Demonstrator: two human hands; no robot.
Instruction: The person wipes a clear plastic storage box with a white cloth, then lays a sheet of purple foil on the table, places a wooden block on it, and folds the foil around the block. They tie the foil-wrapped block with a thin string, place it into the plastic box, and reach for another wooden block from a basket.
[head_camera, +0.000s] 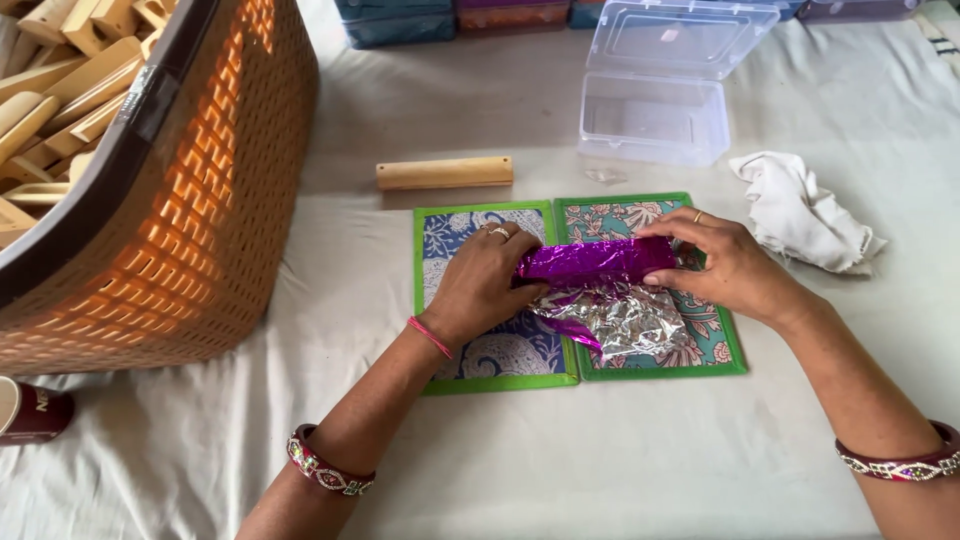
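On two green-edged patterned mats (500, 350), mid-scene: left hand (480, 285) and right hand (725, 265) are gripping opposite ends of a shiny purple foil-wrapped bar (595, 262), crinkled silver foil (620, 320) trailing near. Bare wooden block (444, 172) is lying beyond.

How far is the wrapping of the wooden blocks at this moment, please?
In hand: the left hand and right hand hold a block in purple foil; part of the sheet still lies loose and silver side up below it. Left: one bare wooden block waits on the cloth, and the basket holds many more. No finished wrapped block is in view.
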